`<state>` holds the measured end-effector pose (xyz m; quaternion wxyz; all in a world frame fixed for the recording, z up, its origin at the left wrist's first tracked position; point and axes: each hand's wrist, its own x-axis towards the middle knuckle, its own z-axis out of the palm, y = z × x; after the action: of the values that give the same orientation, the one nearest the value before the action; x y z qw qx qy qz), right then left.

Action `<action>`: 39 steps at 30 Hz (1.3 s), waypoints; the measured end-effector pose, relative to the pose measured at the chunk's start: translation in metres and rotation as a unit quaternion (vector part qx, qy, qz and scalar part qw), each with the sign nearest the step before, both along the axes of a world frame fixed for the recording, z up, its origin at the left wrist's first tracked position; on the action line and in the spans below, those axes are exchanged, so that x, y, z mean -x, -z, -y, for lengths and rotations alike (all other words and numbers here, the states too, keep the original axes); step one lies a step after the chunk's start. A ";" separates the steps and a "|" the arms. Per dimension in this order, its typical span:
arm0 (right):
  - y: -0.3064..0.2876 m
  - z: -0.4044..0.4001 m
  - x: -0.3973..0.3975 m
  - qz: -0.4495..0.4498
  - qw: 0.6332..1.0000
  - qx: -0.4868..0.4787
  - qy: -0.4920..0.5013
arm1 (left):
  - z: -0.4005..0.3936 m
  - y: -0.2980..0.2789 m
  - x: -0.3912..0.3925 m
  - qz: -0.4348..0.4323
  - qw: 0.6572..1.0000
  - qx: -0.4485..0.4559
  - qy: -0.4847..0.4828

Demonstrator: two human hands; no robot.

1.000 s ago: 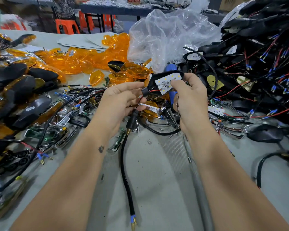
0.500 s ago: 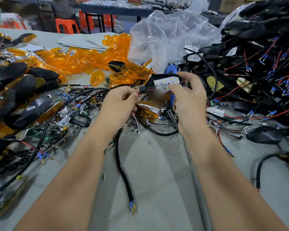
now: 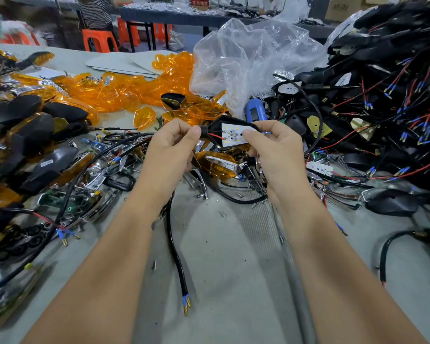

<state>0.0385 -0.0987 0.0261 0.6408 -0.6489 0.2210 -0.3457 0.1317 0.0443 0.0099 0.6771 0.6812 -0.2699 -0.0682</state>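
Note:
I hold a black lamp housing (image 3: 217, 124) with a white LED board (image 3: 233, 135) seated in it, above the table's middle. My left hand (image 3: 170, 150) pinches the housing's black stem end, where red wire runs in. My right hand (image 3: 274, 150) grips the housing's right end, its thumb lying on the LED board. A black cable (image 3: 175, 247) hangs from under my left hand down onto the table and ends in blue-sleeved brass terminals (image 3: 186, 304).
Orange lenses (image 3: 124, 90) are heaped at the back left, black finished lamps (image 3: 30, 125) at the left. A pile of wired black housings (image 3: 382, 95) fills the right. A clear plastic bag (image 3: 246, 58) and a blue tool (image 3: 255, 110) lie behind. Loose screws (image 3: 222, 214) dot the grey table (image 3: 233, 269).
My left hand slid up the cable to the housing's stem and curled closed. The cable's loose end swung left and up. The housing tilted slightly, staying in my right hand.

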 end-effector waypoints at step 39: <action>0.002 -0.003 -0.002 0.084 0.994 -0.029 0.060 | 0.006 -0.001 0.011 0.024 0.999 0.014 -0.038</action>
<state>0.0404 -0.0957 0.0244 0.6534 -0.5846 0.2150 -0.4303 0.1203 0.0382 0.0109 0.6819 0.6831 -0.2607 -0.0219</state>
